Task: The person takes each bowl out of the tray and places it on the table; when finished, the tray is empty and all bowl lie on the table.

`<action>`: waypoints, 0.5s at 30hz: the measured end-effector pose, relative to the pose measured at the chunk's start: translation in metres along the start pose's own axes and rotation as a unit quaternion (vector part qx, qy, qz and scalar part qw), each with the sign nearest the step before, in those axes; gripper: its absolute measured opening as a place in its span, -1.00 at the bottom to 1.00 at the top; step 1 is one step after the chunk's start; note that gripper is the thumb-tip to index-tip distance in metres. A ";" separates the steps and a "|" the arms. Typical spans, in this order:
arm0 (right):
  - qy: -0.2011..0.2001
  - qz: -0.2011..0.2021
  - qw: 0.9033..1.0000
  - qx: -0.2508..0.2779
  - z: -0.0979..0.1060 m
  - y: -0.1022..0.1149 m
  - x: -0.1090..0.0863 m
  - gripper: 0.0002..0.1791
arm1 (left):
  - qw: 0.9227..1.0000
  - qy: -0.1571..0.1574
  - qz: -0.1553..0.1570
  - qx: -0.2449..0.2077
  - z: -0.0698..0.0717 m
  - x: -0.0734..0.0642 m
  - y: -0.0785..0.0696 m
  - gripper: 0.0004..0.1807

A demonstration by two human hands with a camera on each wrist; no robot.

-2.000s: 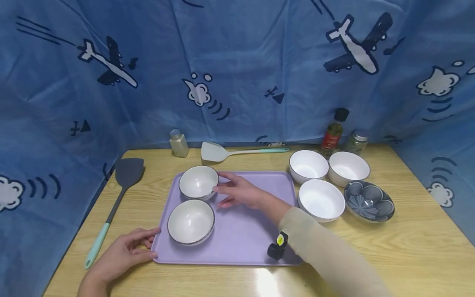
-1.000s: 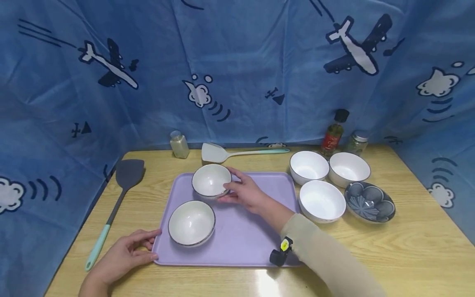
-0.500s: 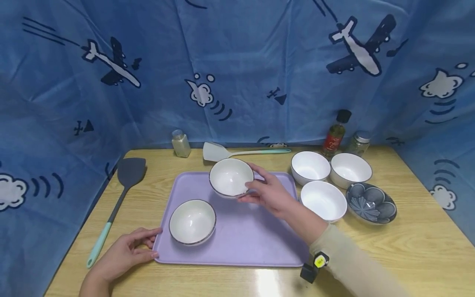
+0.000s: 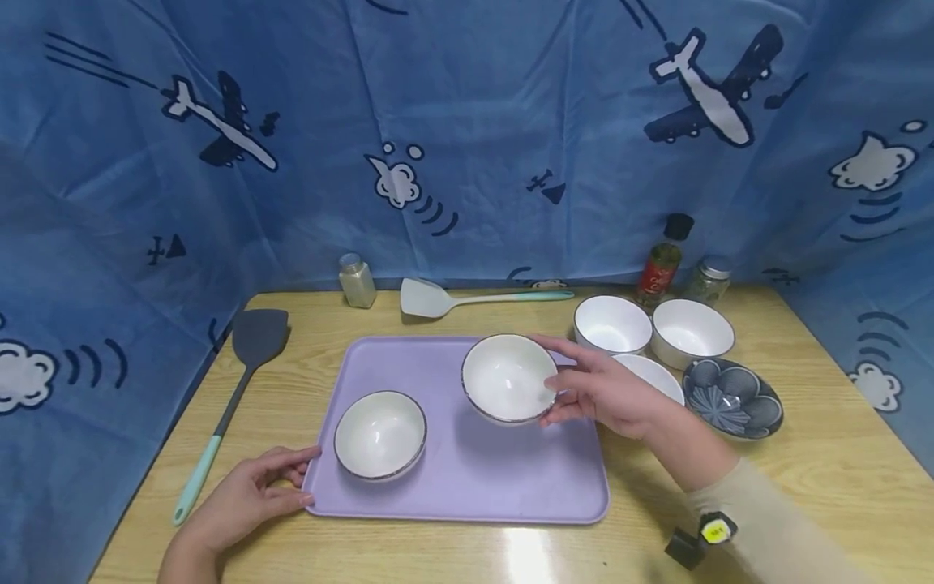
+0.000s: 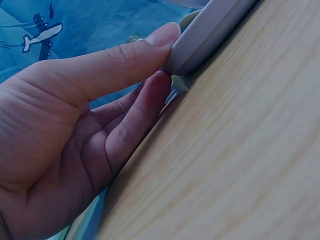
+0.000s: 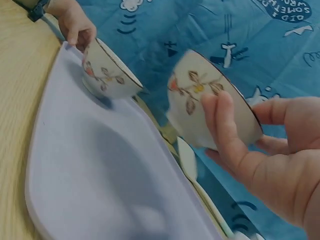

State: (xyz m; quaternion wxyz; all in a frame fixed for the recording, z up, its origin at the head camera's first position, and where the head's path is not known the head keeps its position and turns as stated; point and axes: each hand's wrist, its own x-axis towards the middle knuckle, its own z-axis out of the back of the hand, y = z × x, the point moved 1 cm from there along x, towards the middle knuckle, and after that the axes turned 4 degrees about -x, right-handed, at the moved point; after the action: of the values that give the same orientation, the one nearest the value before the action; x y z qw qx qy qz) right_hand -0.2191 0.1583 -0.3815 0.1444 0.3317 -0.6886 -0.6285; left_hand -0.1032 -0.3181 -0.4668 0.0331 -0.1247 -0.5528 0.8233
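Note:
My right hand [image 4: 609, 391] holds a white bowl [image 4: 508, 379] with a dark rim by its right side, thumb at the rim. The right wrist view shows this bowl [image 6: 192, 92] raised above the lilac tray [image 4: 521, 495], with a flower and leaf pattern outside and its shadow below. A second bowl [image 4: 380, 435] of the same kind stands on the tray's left part. At the tray's left edge my left hand [image 4: 244, 503] pinches the corner. Up close in the left wrist view, the thumb and a finger of that hand [image 5: 75, 115] meet the tray's rim [image 5: 207, 37].
Right of the tray stand white bowls [image 4: 611, 323] and a dark patterned bowl [image 4: 732, 397], with a sauce bottle [image 4: 659, 268] and a jar [image 4: 708, 280] behind. A white spatula [image 4: 430, 300] and a shaker [image 4: 357, 281] lie along the back; a dark spatula [image 4: 257, 334] lies left.
My right hand has lifted the bowl from the tray's back left and carried it right, over the tray's right half. The left hand has stayed at the tray's edge.

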 end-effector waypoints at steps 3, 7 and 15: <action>0.050 0.015 0.998 -0.019 0.012 0.002 -0.014 -0.25 | 1.000 -0.001 -0.005 -0.001 0.001 0.000 0.000 -0.33; 0.102 0.015 0.994 -0.038 0.032 0.006 -0.034 -0.28 | 1.000 0.004 -0.006 -0.007 0.000 0.000 0.000 -0.32; 0.175 0.014 0.983 -0.047 0.066 0.006 -0.067 -0.29 | 1.000 -0.004 -0.006 0.008 0.000 0.000 -0.002 -0.33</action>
State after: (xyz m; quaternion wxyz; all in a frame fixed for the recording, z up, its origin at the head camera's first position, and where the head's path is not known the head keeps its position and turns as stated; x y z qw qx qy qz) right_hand -0.2115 0.2517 -0.3725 0.2868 0.4203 -0.6270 -0.5899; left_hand -0.1032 -0.3173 -0.4651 0.0368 -0.1182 -0.5470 0.8280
